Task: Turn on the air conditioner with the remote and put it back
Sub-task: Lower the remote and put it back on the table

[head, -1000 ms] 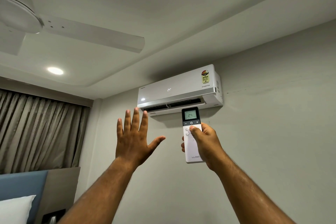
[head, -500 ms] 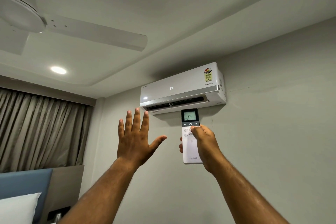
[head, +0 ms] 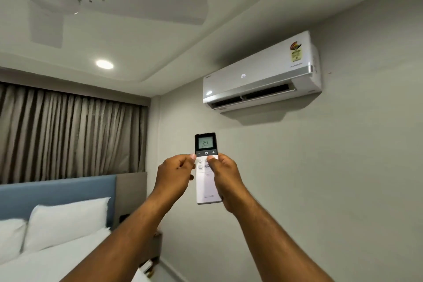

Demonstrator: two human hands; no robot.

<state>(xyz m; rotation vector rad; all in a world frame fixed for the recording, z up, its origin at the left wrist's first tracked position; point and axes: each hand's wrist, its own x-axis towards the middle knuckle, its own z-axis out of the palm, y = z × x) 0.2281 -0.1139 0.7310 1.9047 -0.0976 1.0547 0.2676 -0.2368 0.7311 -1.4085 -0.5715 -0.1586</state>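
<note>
A white remote [head: 207,188] with a black top and a lit screen reading 24 is held upright in front of me. My right hand [head: 225,175] grips its right side, thumb on the buttons. My left hand [head: 175,173] has closed on its left edge, thumb near the minus key. The white air conditioner [head: 258,78] hangs high on the wall up and to the right of the remote, its louvre open and a small display lit on its front.
A white ceiling fan [head: 68,0] and a round ceiling light [head: 104,64] are overhead at left. Grey curtains [head: 68,130] cover the left wall. Below them stands a bed with a blue headboard [head: 57,194] and white pillows [head: 66,222].
My left hand went from raised and spread open to closed on the remote. The remote came lower and left, away from the air conditioner, as the view swung down and left.
</note>
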